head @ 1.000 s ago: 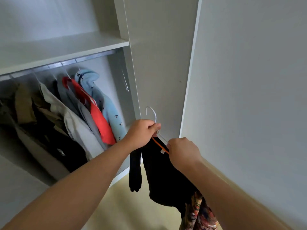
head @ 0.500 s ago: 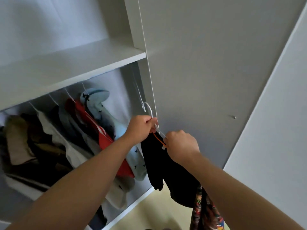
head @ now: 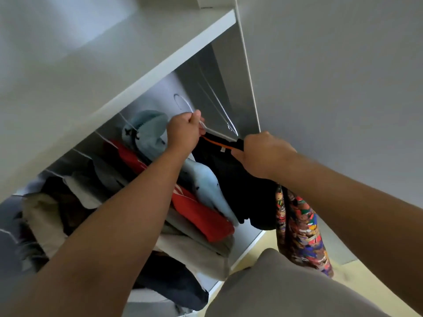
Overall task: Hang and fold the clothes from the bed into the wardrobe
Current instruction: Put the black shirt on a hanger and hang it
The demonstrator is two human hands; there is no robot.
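Lifted higher into wardrobe [head: 160,65] than before. Left hand [head: 184,131] gripping hanger [head: 202,125]; right hand [head: 263,154] clutching black top [head: 229,179] beside blue hoodie [head: 148,131].

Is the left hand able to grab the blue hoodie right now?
Probably not yet. The blue hoodie hangs right beside the left hand with nothing between them, but that hand is busy gripping the white hanger with the black top.
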